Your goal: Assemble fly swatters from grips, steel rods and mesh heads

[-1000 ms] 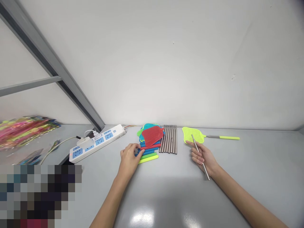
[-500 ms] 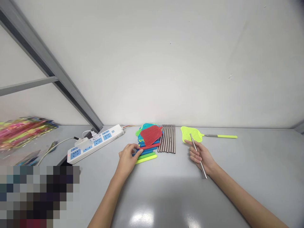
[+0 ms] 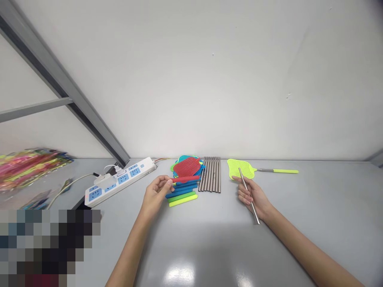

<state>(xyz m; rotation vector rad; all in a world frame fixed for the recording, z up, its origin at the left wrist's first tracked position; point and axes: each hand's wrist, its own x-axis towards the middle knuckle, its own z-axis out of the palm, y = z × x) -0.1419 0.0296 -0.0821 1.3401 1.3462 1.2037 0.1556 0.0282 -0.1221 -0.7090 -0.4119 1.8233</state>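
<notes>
Pinched in my left hand (image 3: 156, 193) is a red handle tube (image 3: 186, 179), held by its left end over the pile. Below it lie several blue handle tubes (image 3: 181, 192), a green one (image 3: 181, 197) and a yellow-green one (image 3: 183, 200). My right hand (image 3: 252, 197) is closed around a slanting silver metal tube (image 3: 244, 182). Behind the red handle rests a stack of fly swatter heads, with a red head (image 3: 188, 167) over a blue one (image 3: 182, 159). Similar metal tubes (image 3: 211, 175) lie side by side right of the stack.
A yellow-green fly swatter (image 3: 241, 169) with a metal shaft and yellow-green grip lies beyond my right hand. On the left, a white power strip (image 3: 121, 181) has plugs and cables in it. Plastic-wrapped colourful items (image 3: 32, 165) lie farther left. A wall (image 3: 227, 99) borders the table's back.
My left hand has taken hold of the red handle and lifted it off the pile, moving slightly up and left. The red swatter head has shifted a little left. My right hand stays nearly still.
</notes>
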